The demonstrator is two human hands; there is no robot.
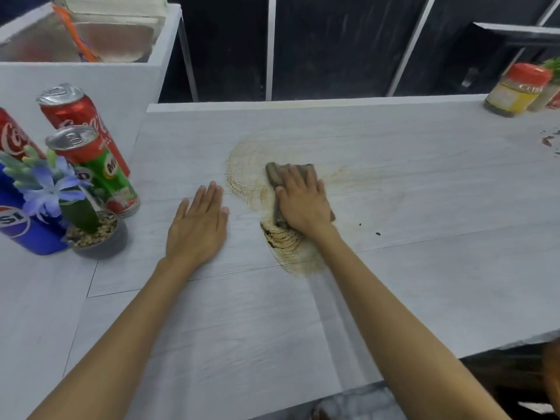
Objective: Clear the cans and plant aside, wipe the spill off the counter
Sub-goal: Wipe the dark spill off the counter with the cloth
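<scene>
Spill point(242, 177) lay as a brown, grainy smear in the middle of the pale counter point(424, 244), well away from both the far and near edges, with bare surface open to its right. At the left stood two Coca-Cola cans point(75, 113), a Milo can point(103, 168), a Pepsi can point(21, 228) and the potted plant point(75, 213), bunched beside a white box point(91, 77) and apart from the smear. A spice jar point(515, 92) stood at the far right; dark crumbs point(378, 234) lay near the stain. The right hand point(303, 201) pressed a brown cloth point(274, 177) flat onto the spill, fingers straight and slightly spread. The left hand point(198, 225) rested palm-down on the counter just left of the smear, fingers straight and close together.
</scene>
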